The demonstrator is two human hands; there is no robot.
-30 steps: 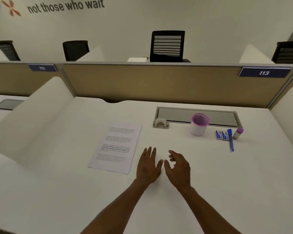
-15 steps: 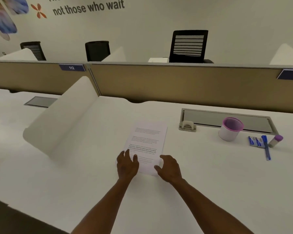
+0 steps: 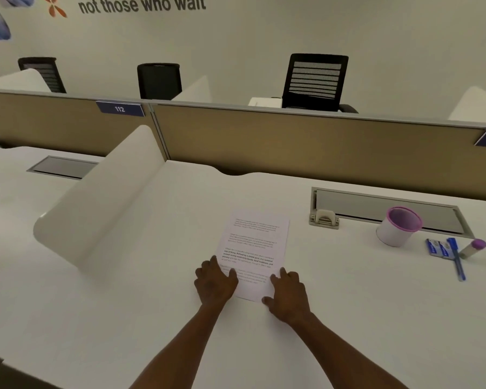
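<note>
- Head camera looks down at a sheet of paper (image 3: pixel 257 245) with printed words on it. It lies flat on the white desk (image 3: pixel 362 318), a little left of the desk's middle.
- The left hand (image 3: pixel 215 282) rests on the near left corner of the sheet. Its fingers lie spread out and fairly flat on the paper. They press down and are not wrapped round it.
- The right hand (image 3: pixel 288 294) rests on the near right corner. Its fingers lie on top of the paper and the thumb sits by the near edge. This hand is loose too and does not pinch the sheet.
- Both hands are close together, and a strip of paper shows between them.
- Right of the sheet and further back, a small beige holder (image 3: pixel 323 219) sits at the left end of a long grey flap (image 3: pixel 376 204) set in the desk.
- A white cup with a pink rim (image 3: pixel 399 228) stands upright in front of that flap, well apart from the paper.
- Right of the cup lie two small blue packs (image 3: pixel 438 248), a blue pen (image 3: pixel 458 261) and a glue stick (image 3: pixel 473 247) with a purple cap, all close together.
- On the left, a white curved divider (image 3: pixel 101 209) stands along the side of the desk.
- Behind the desk runs a tan screen (image 3: pixel 292 141) with a blue sign (image 3: pixel 120 109) that says 112.
- Past the screen stand three black chairs (image 3: pixel 316 80) by a pale wall with big grey words (image 3: pixel 142 4).
</note>
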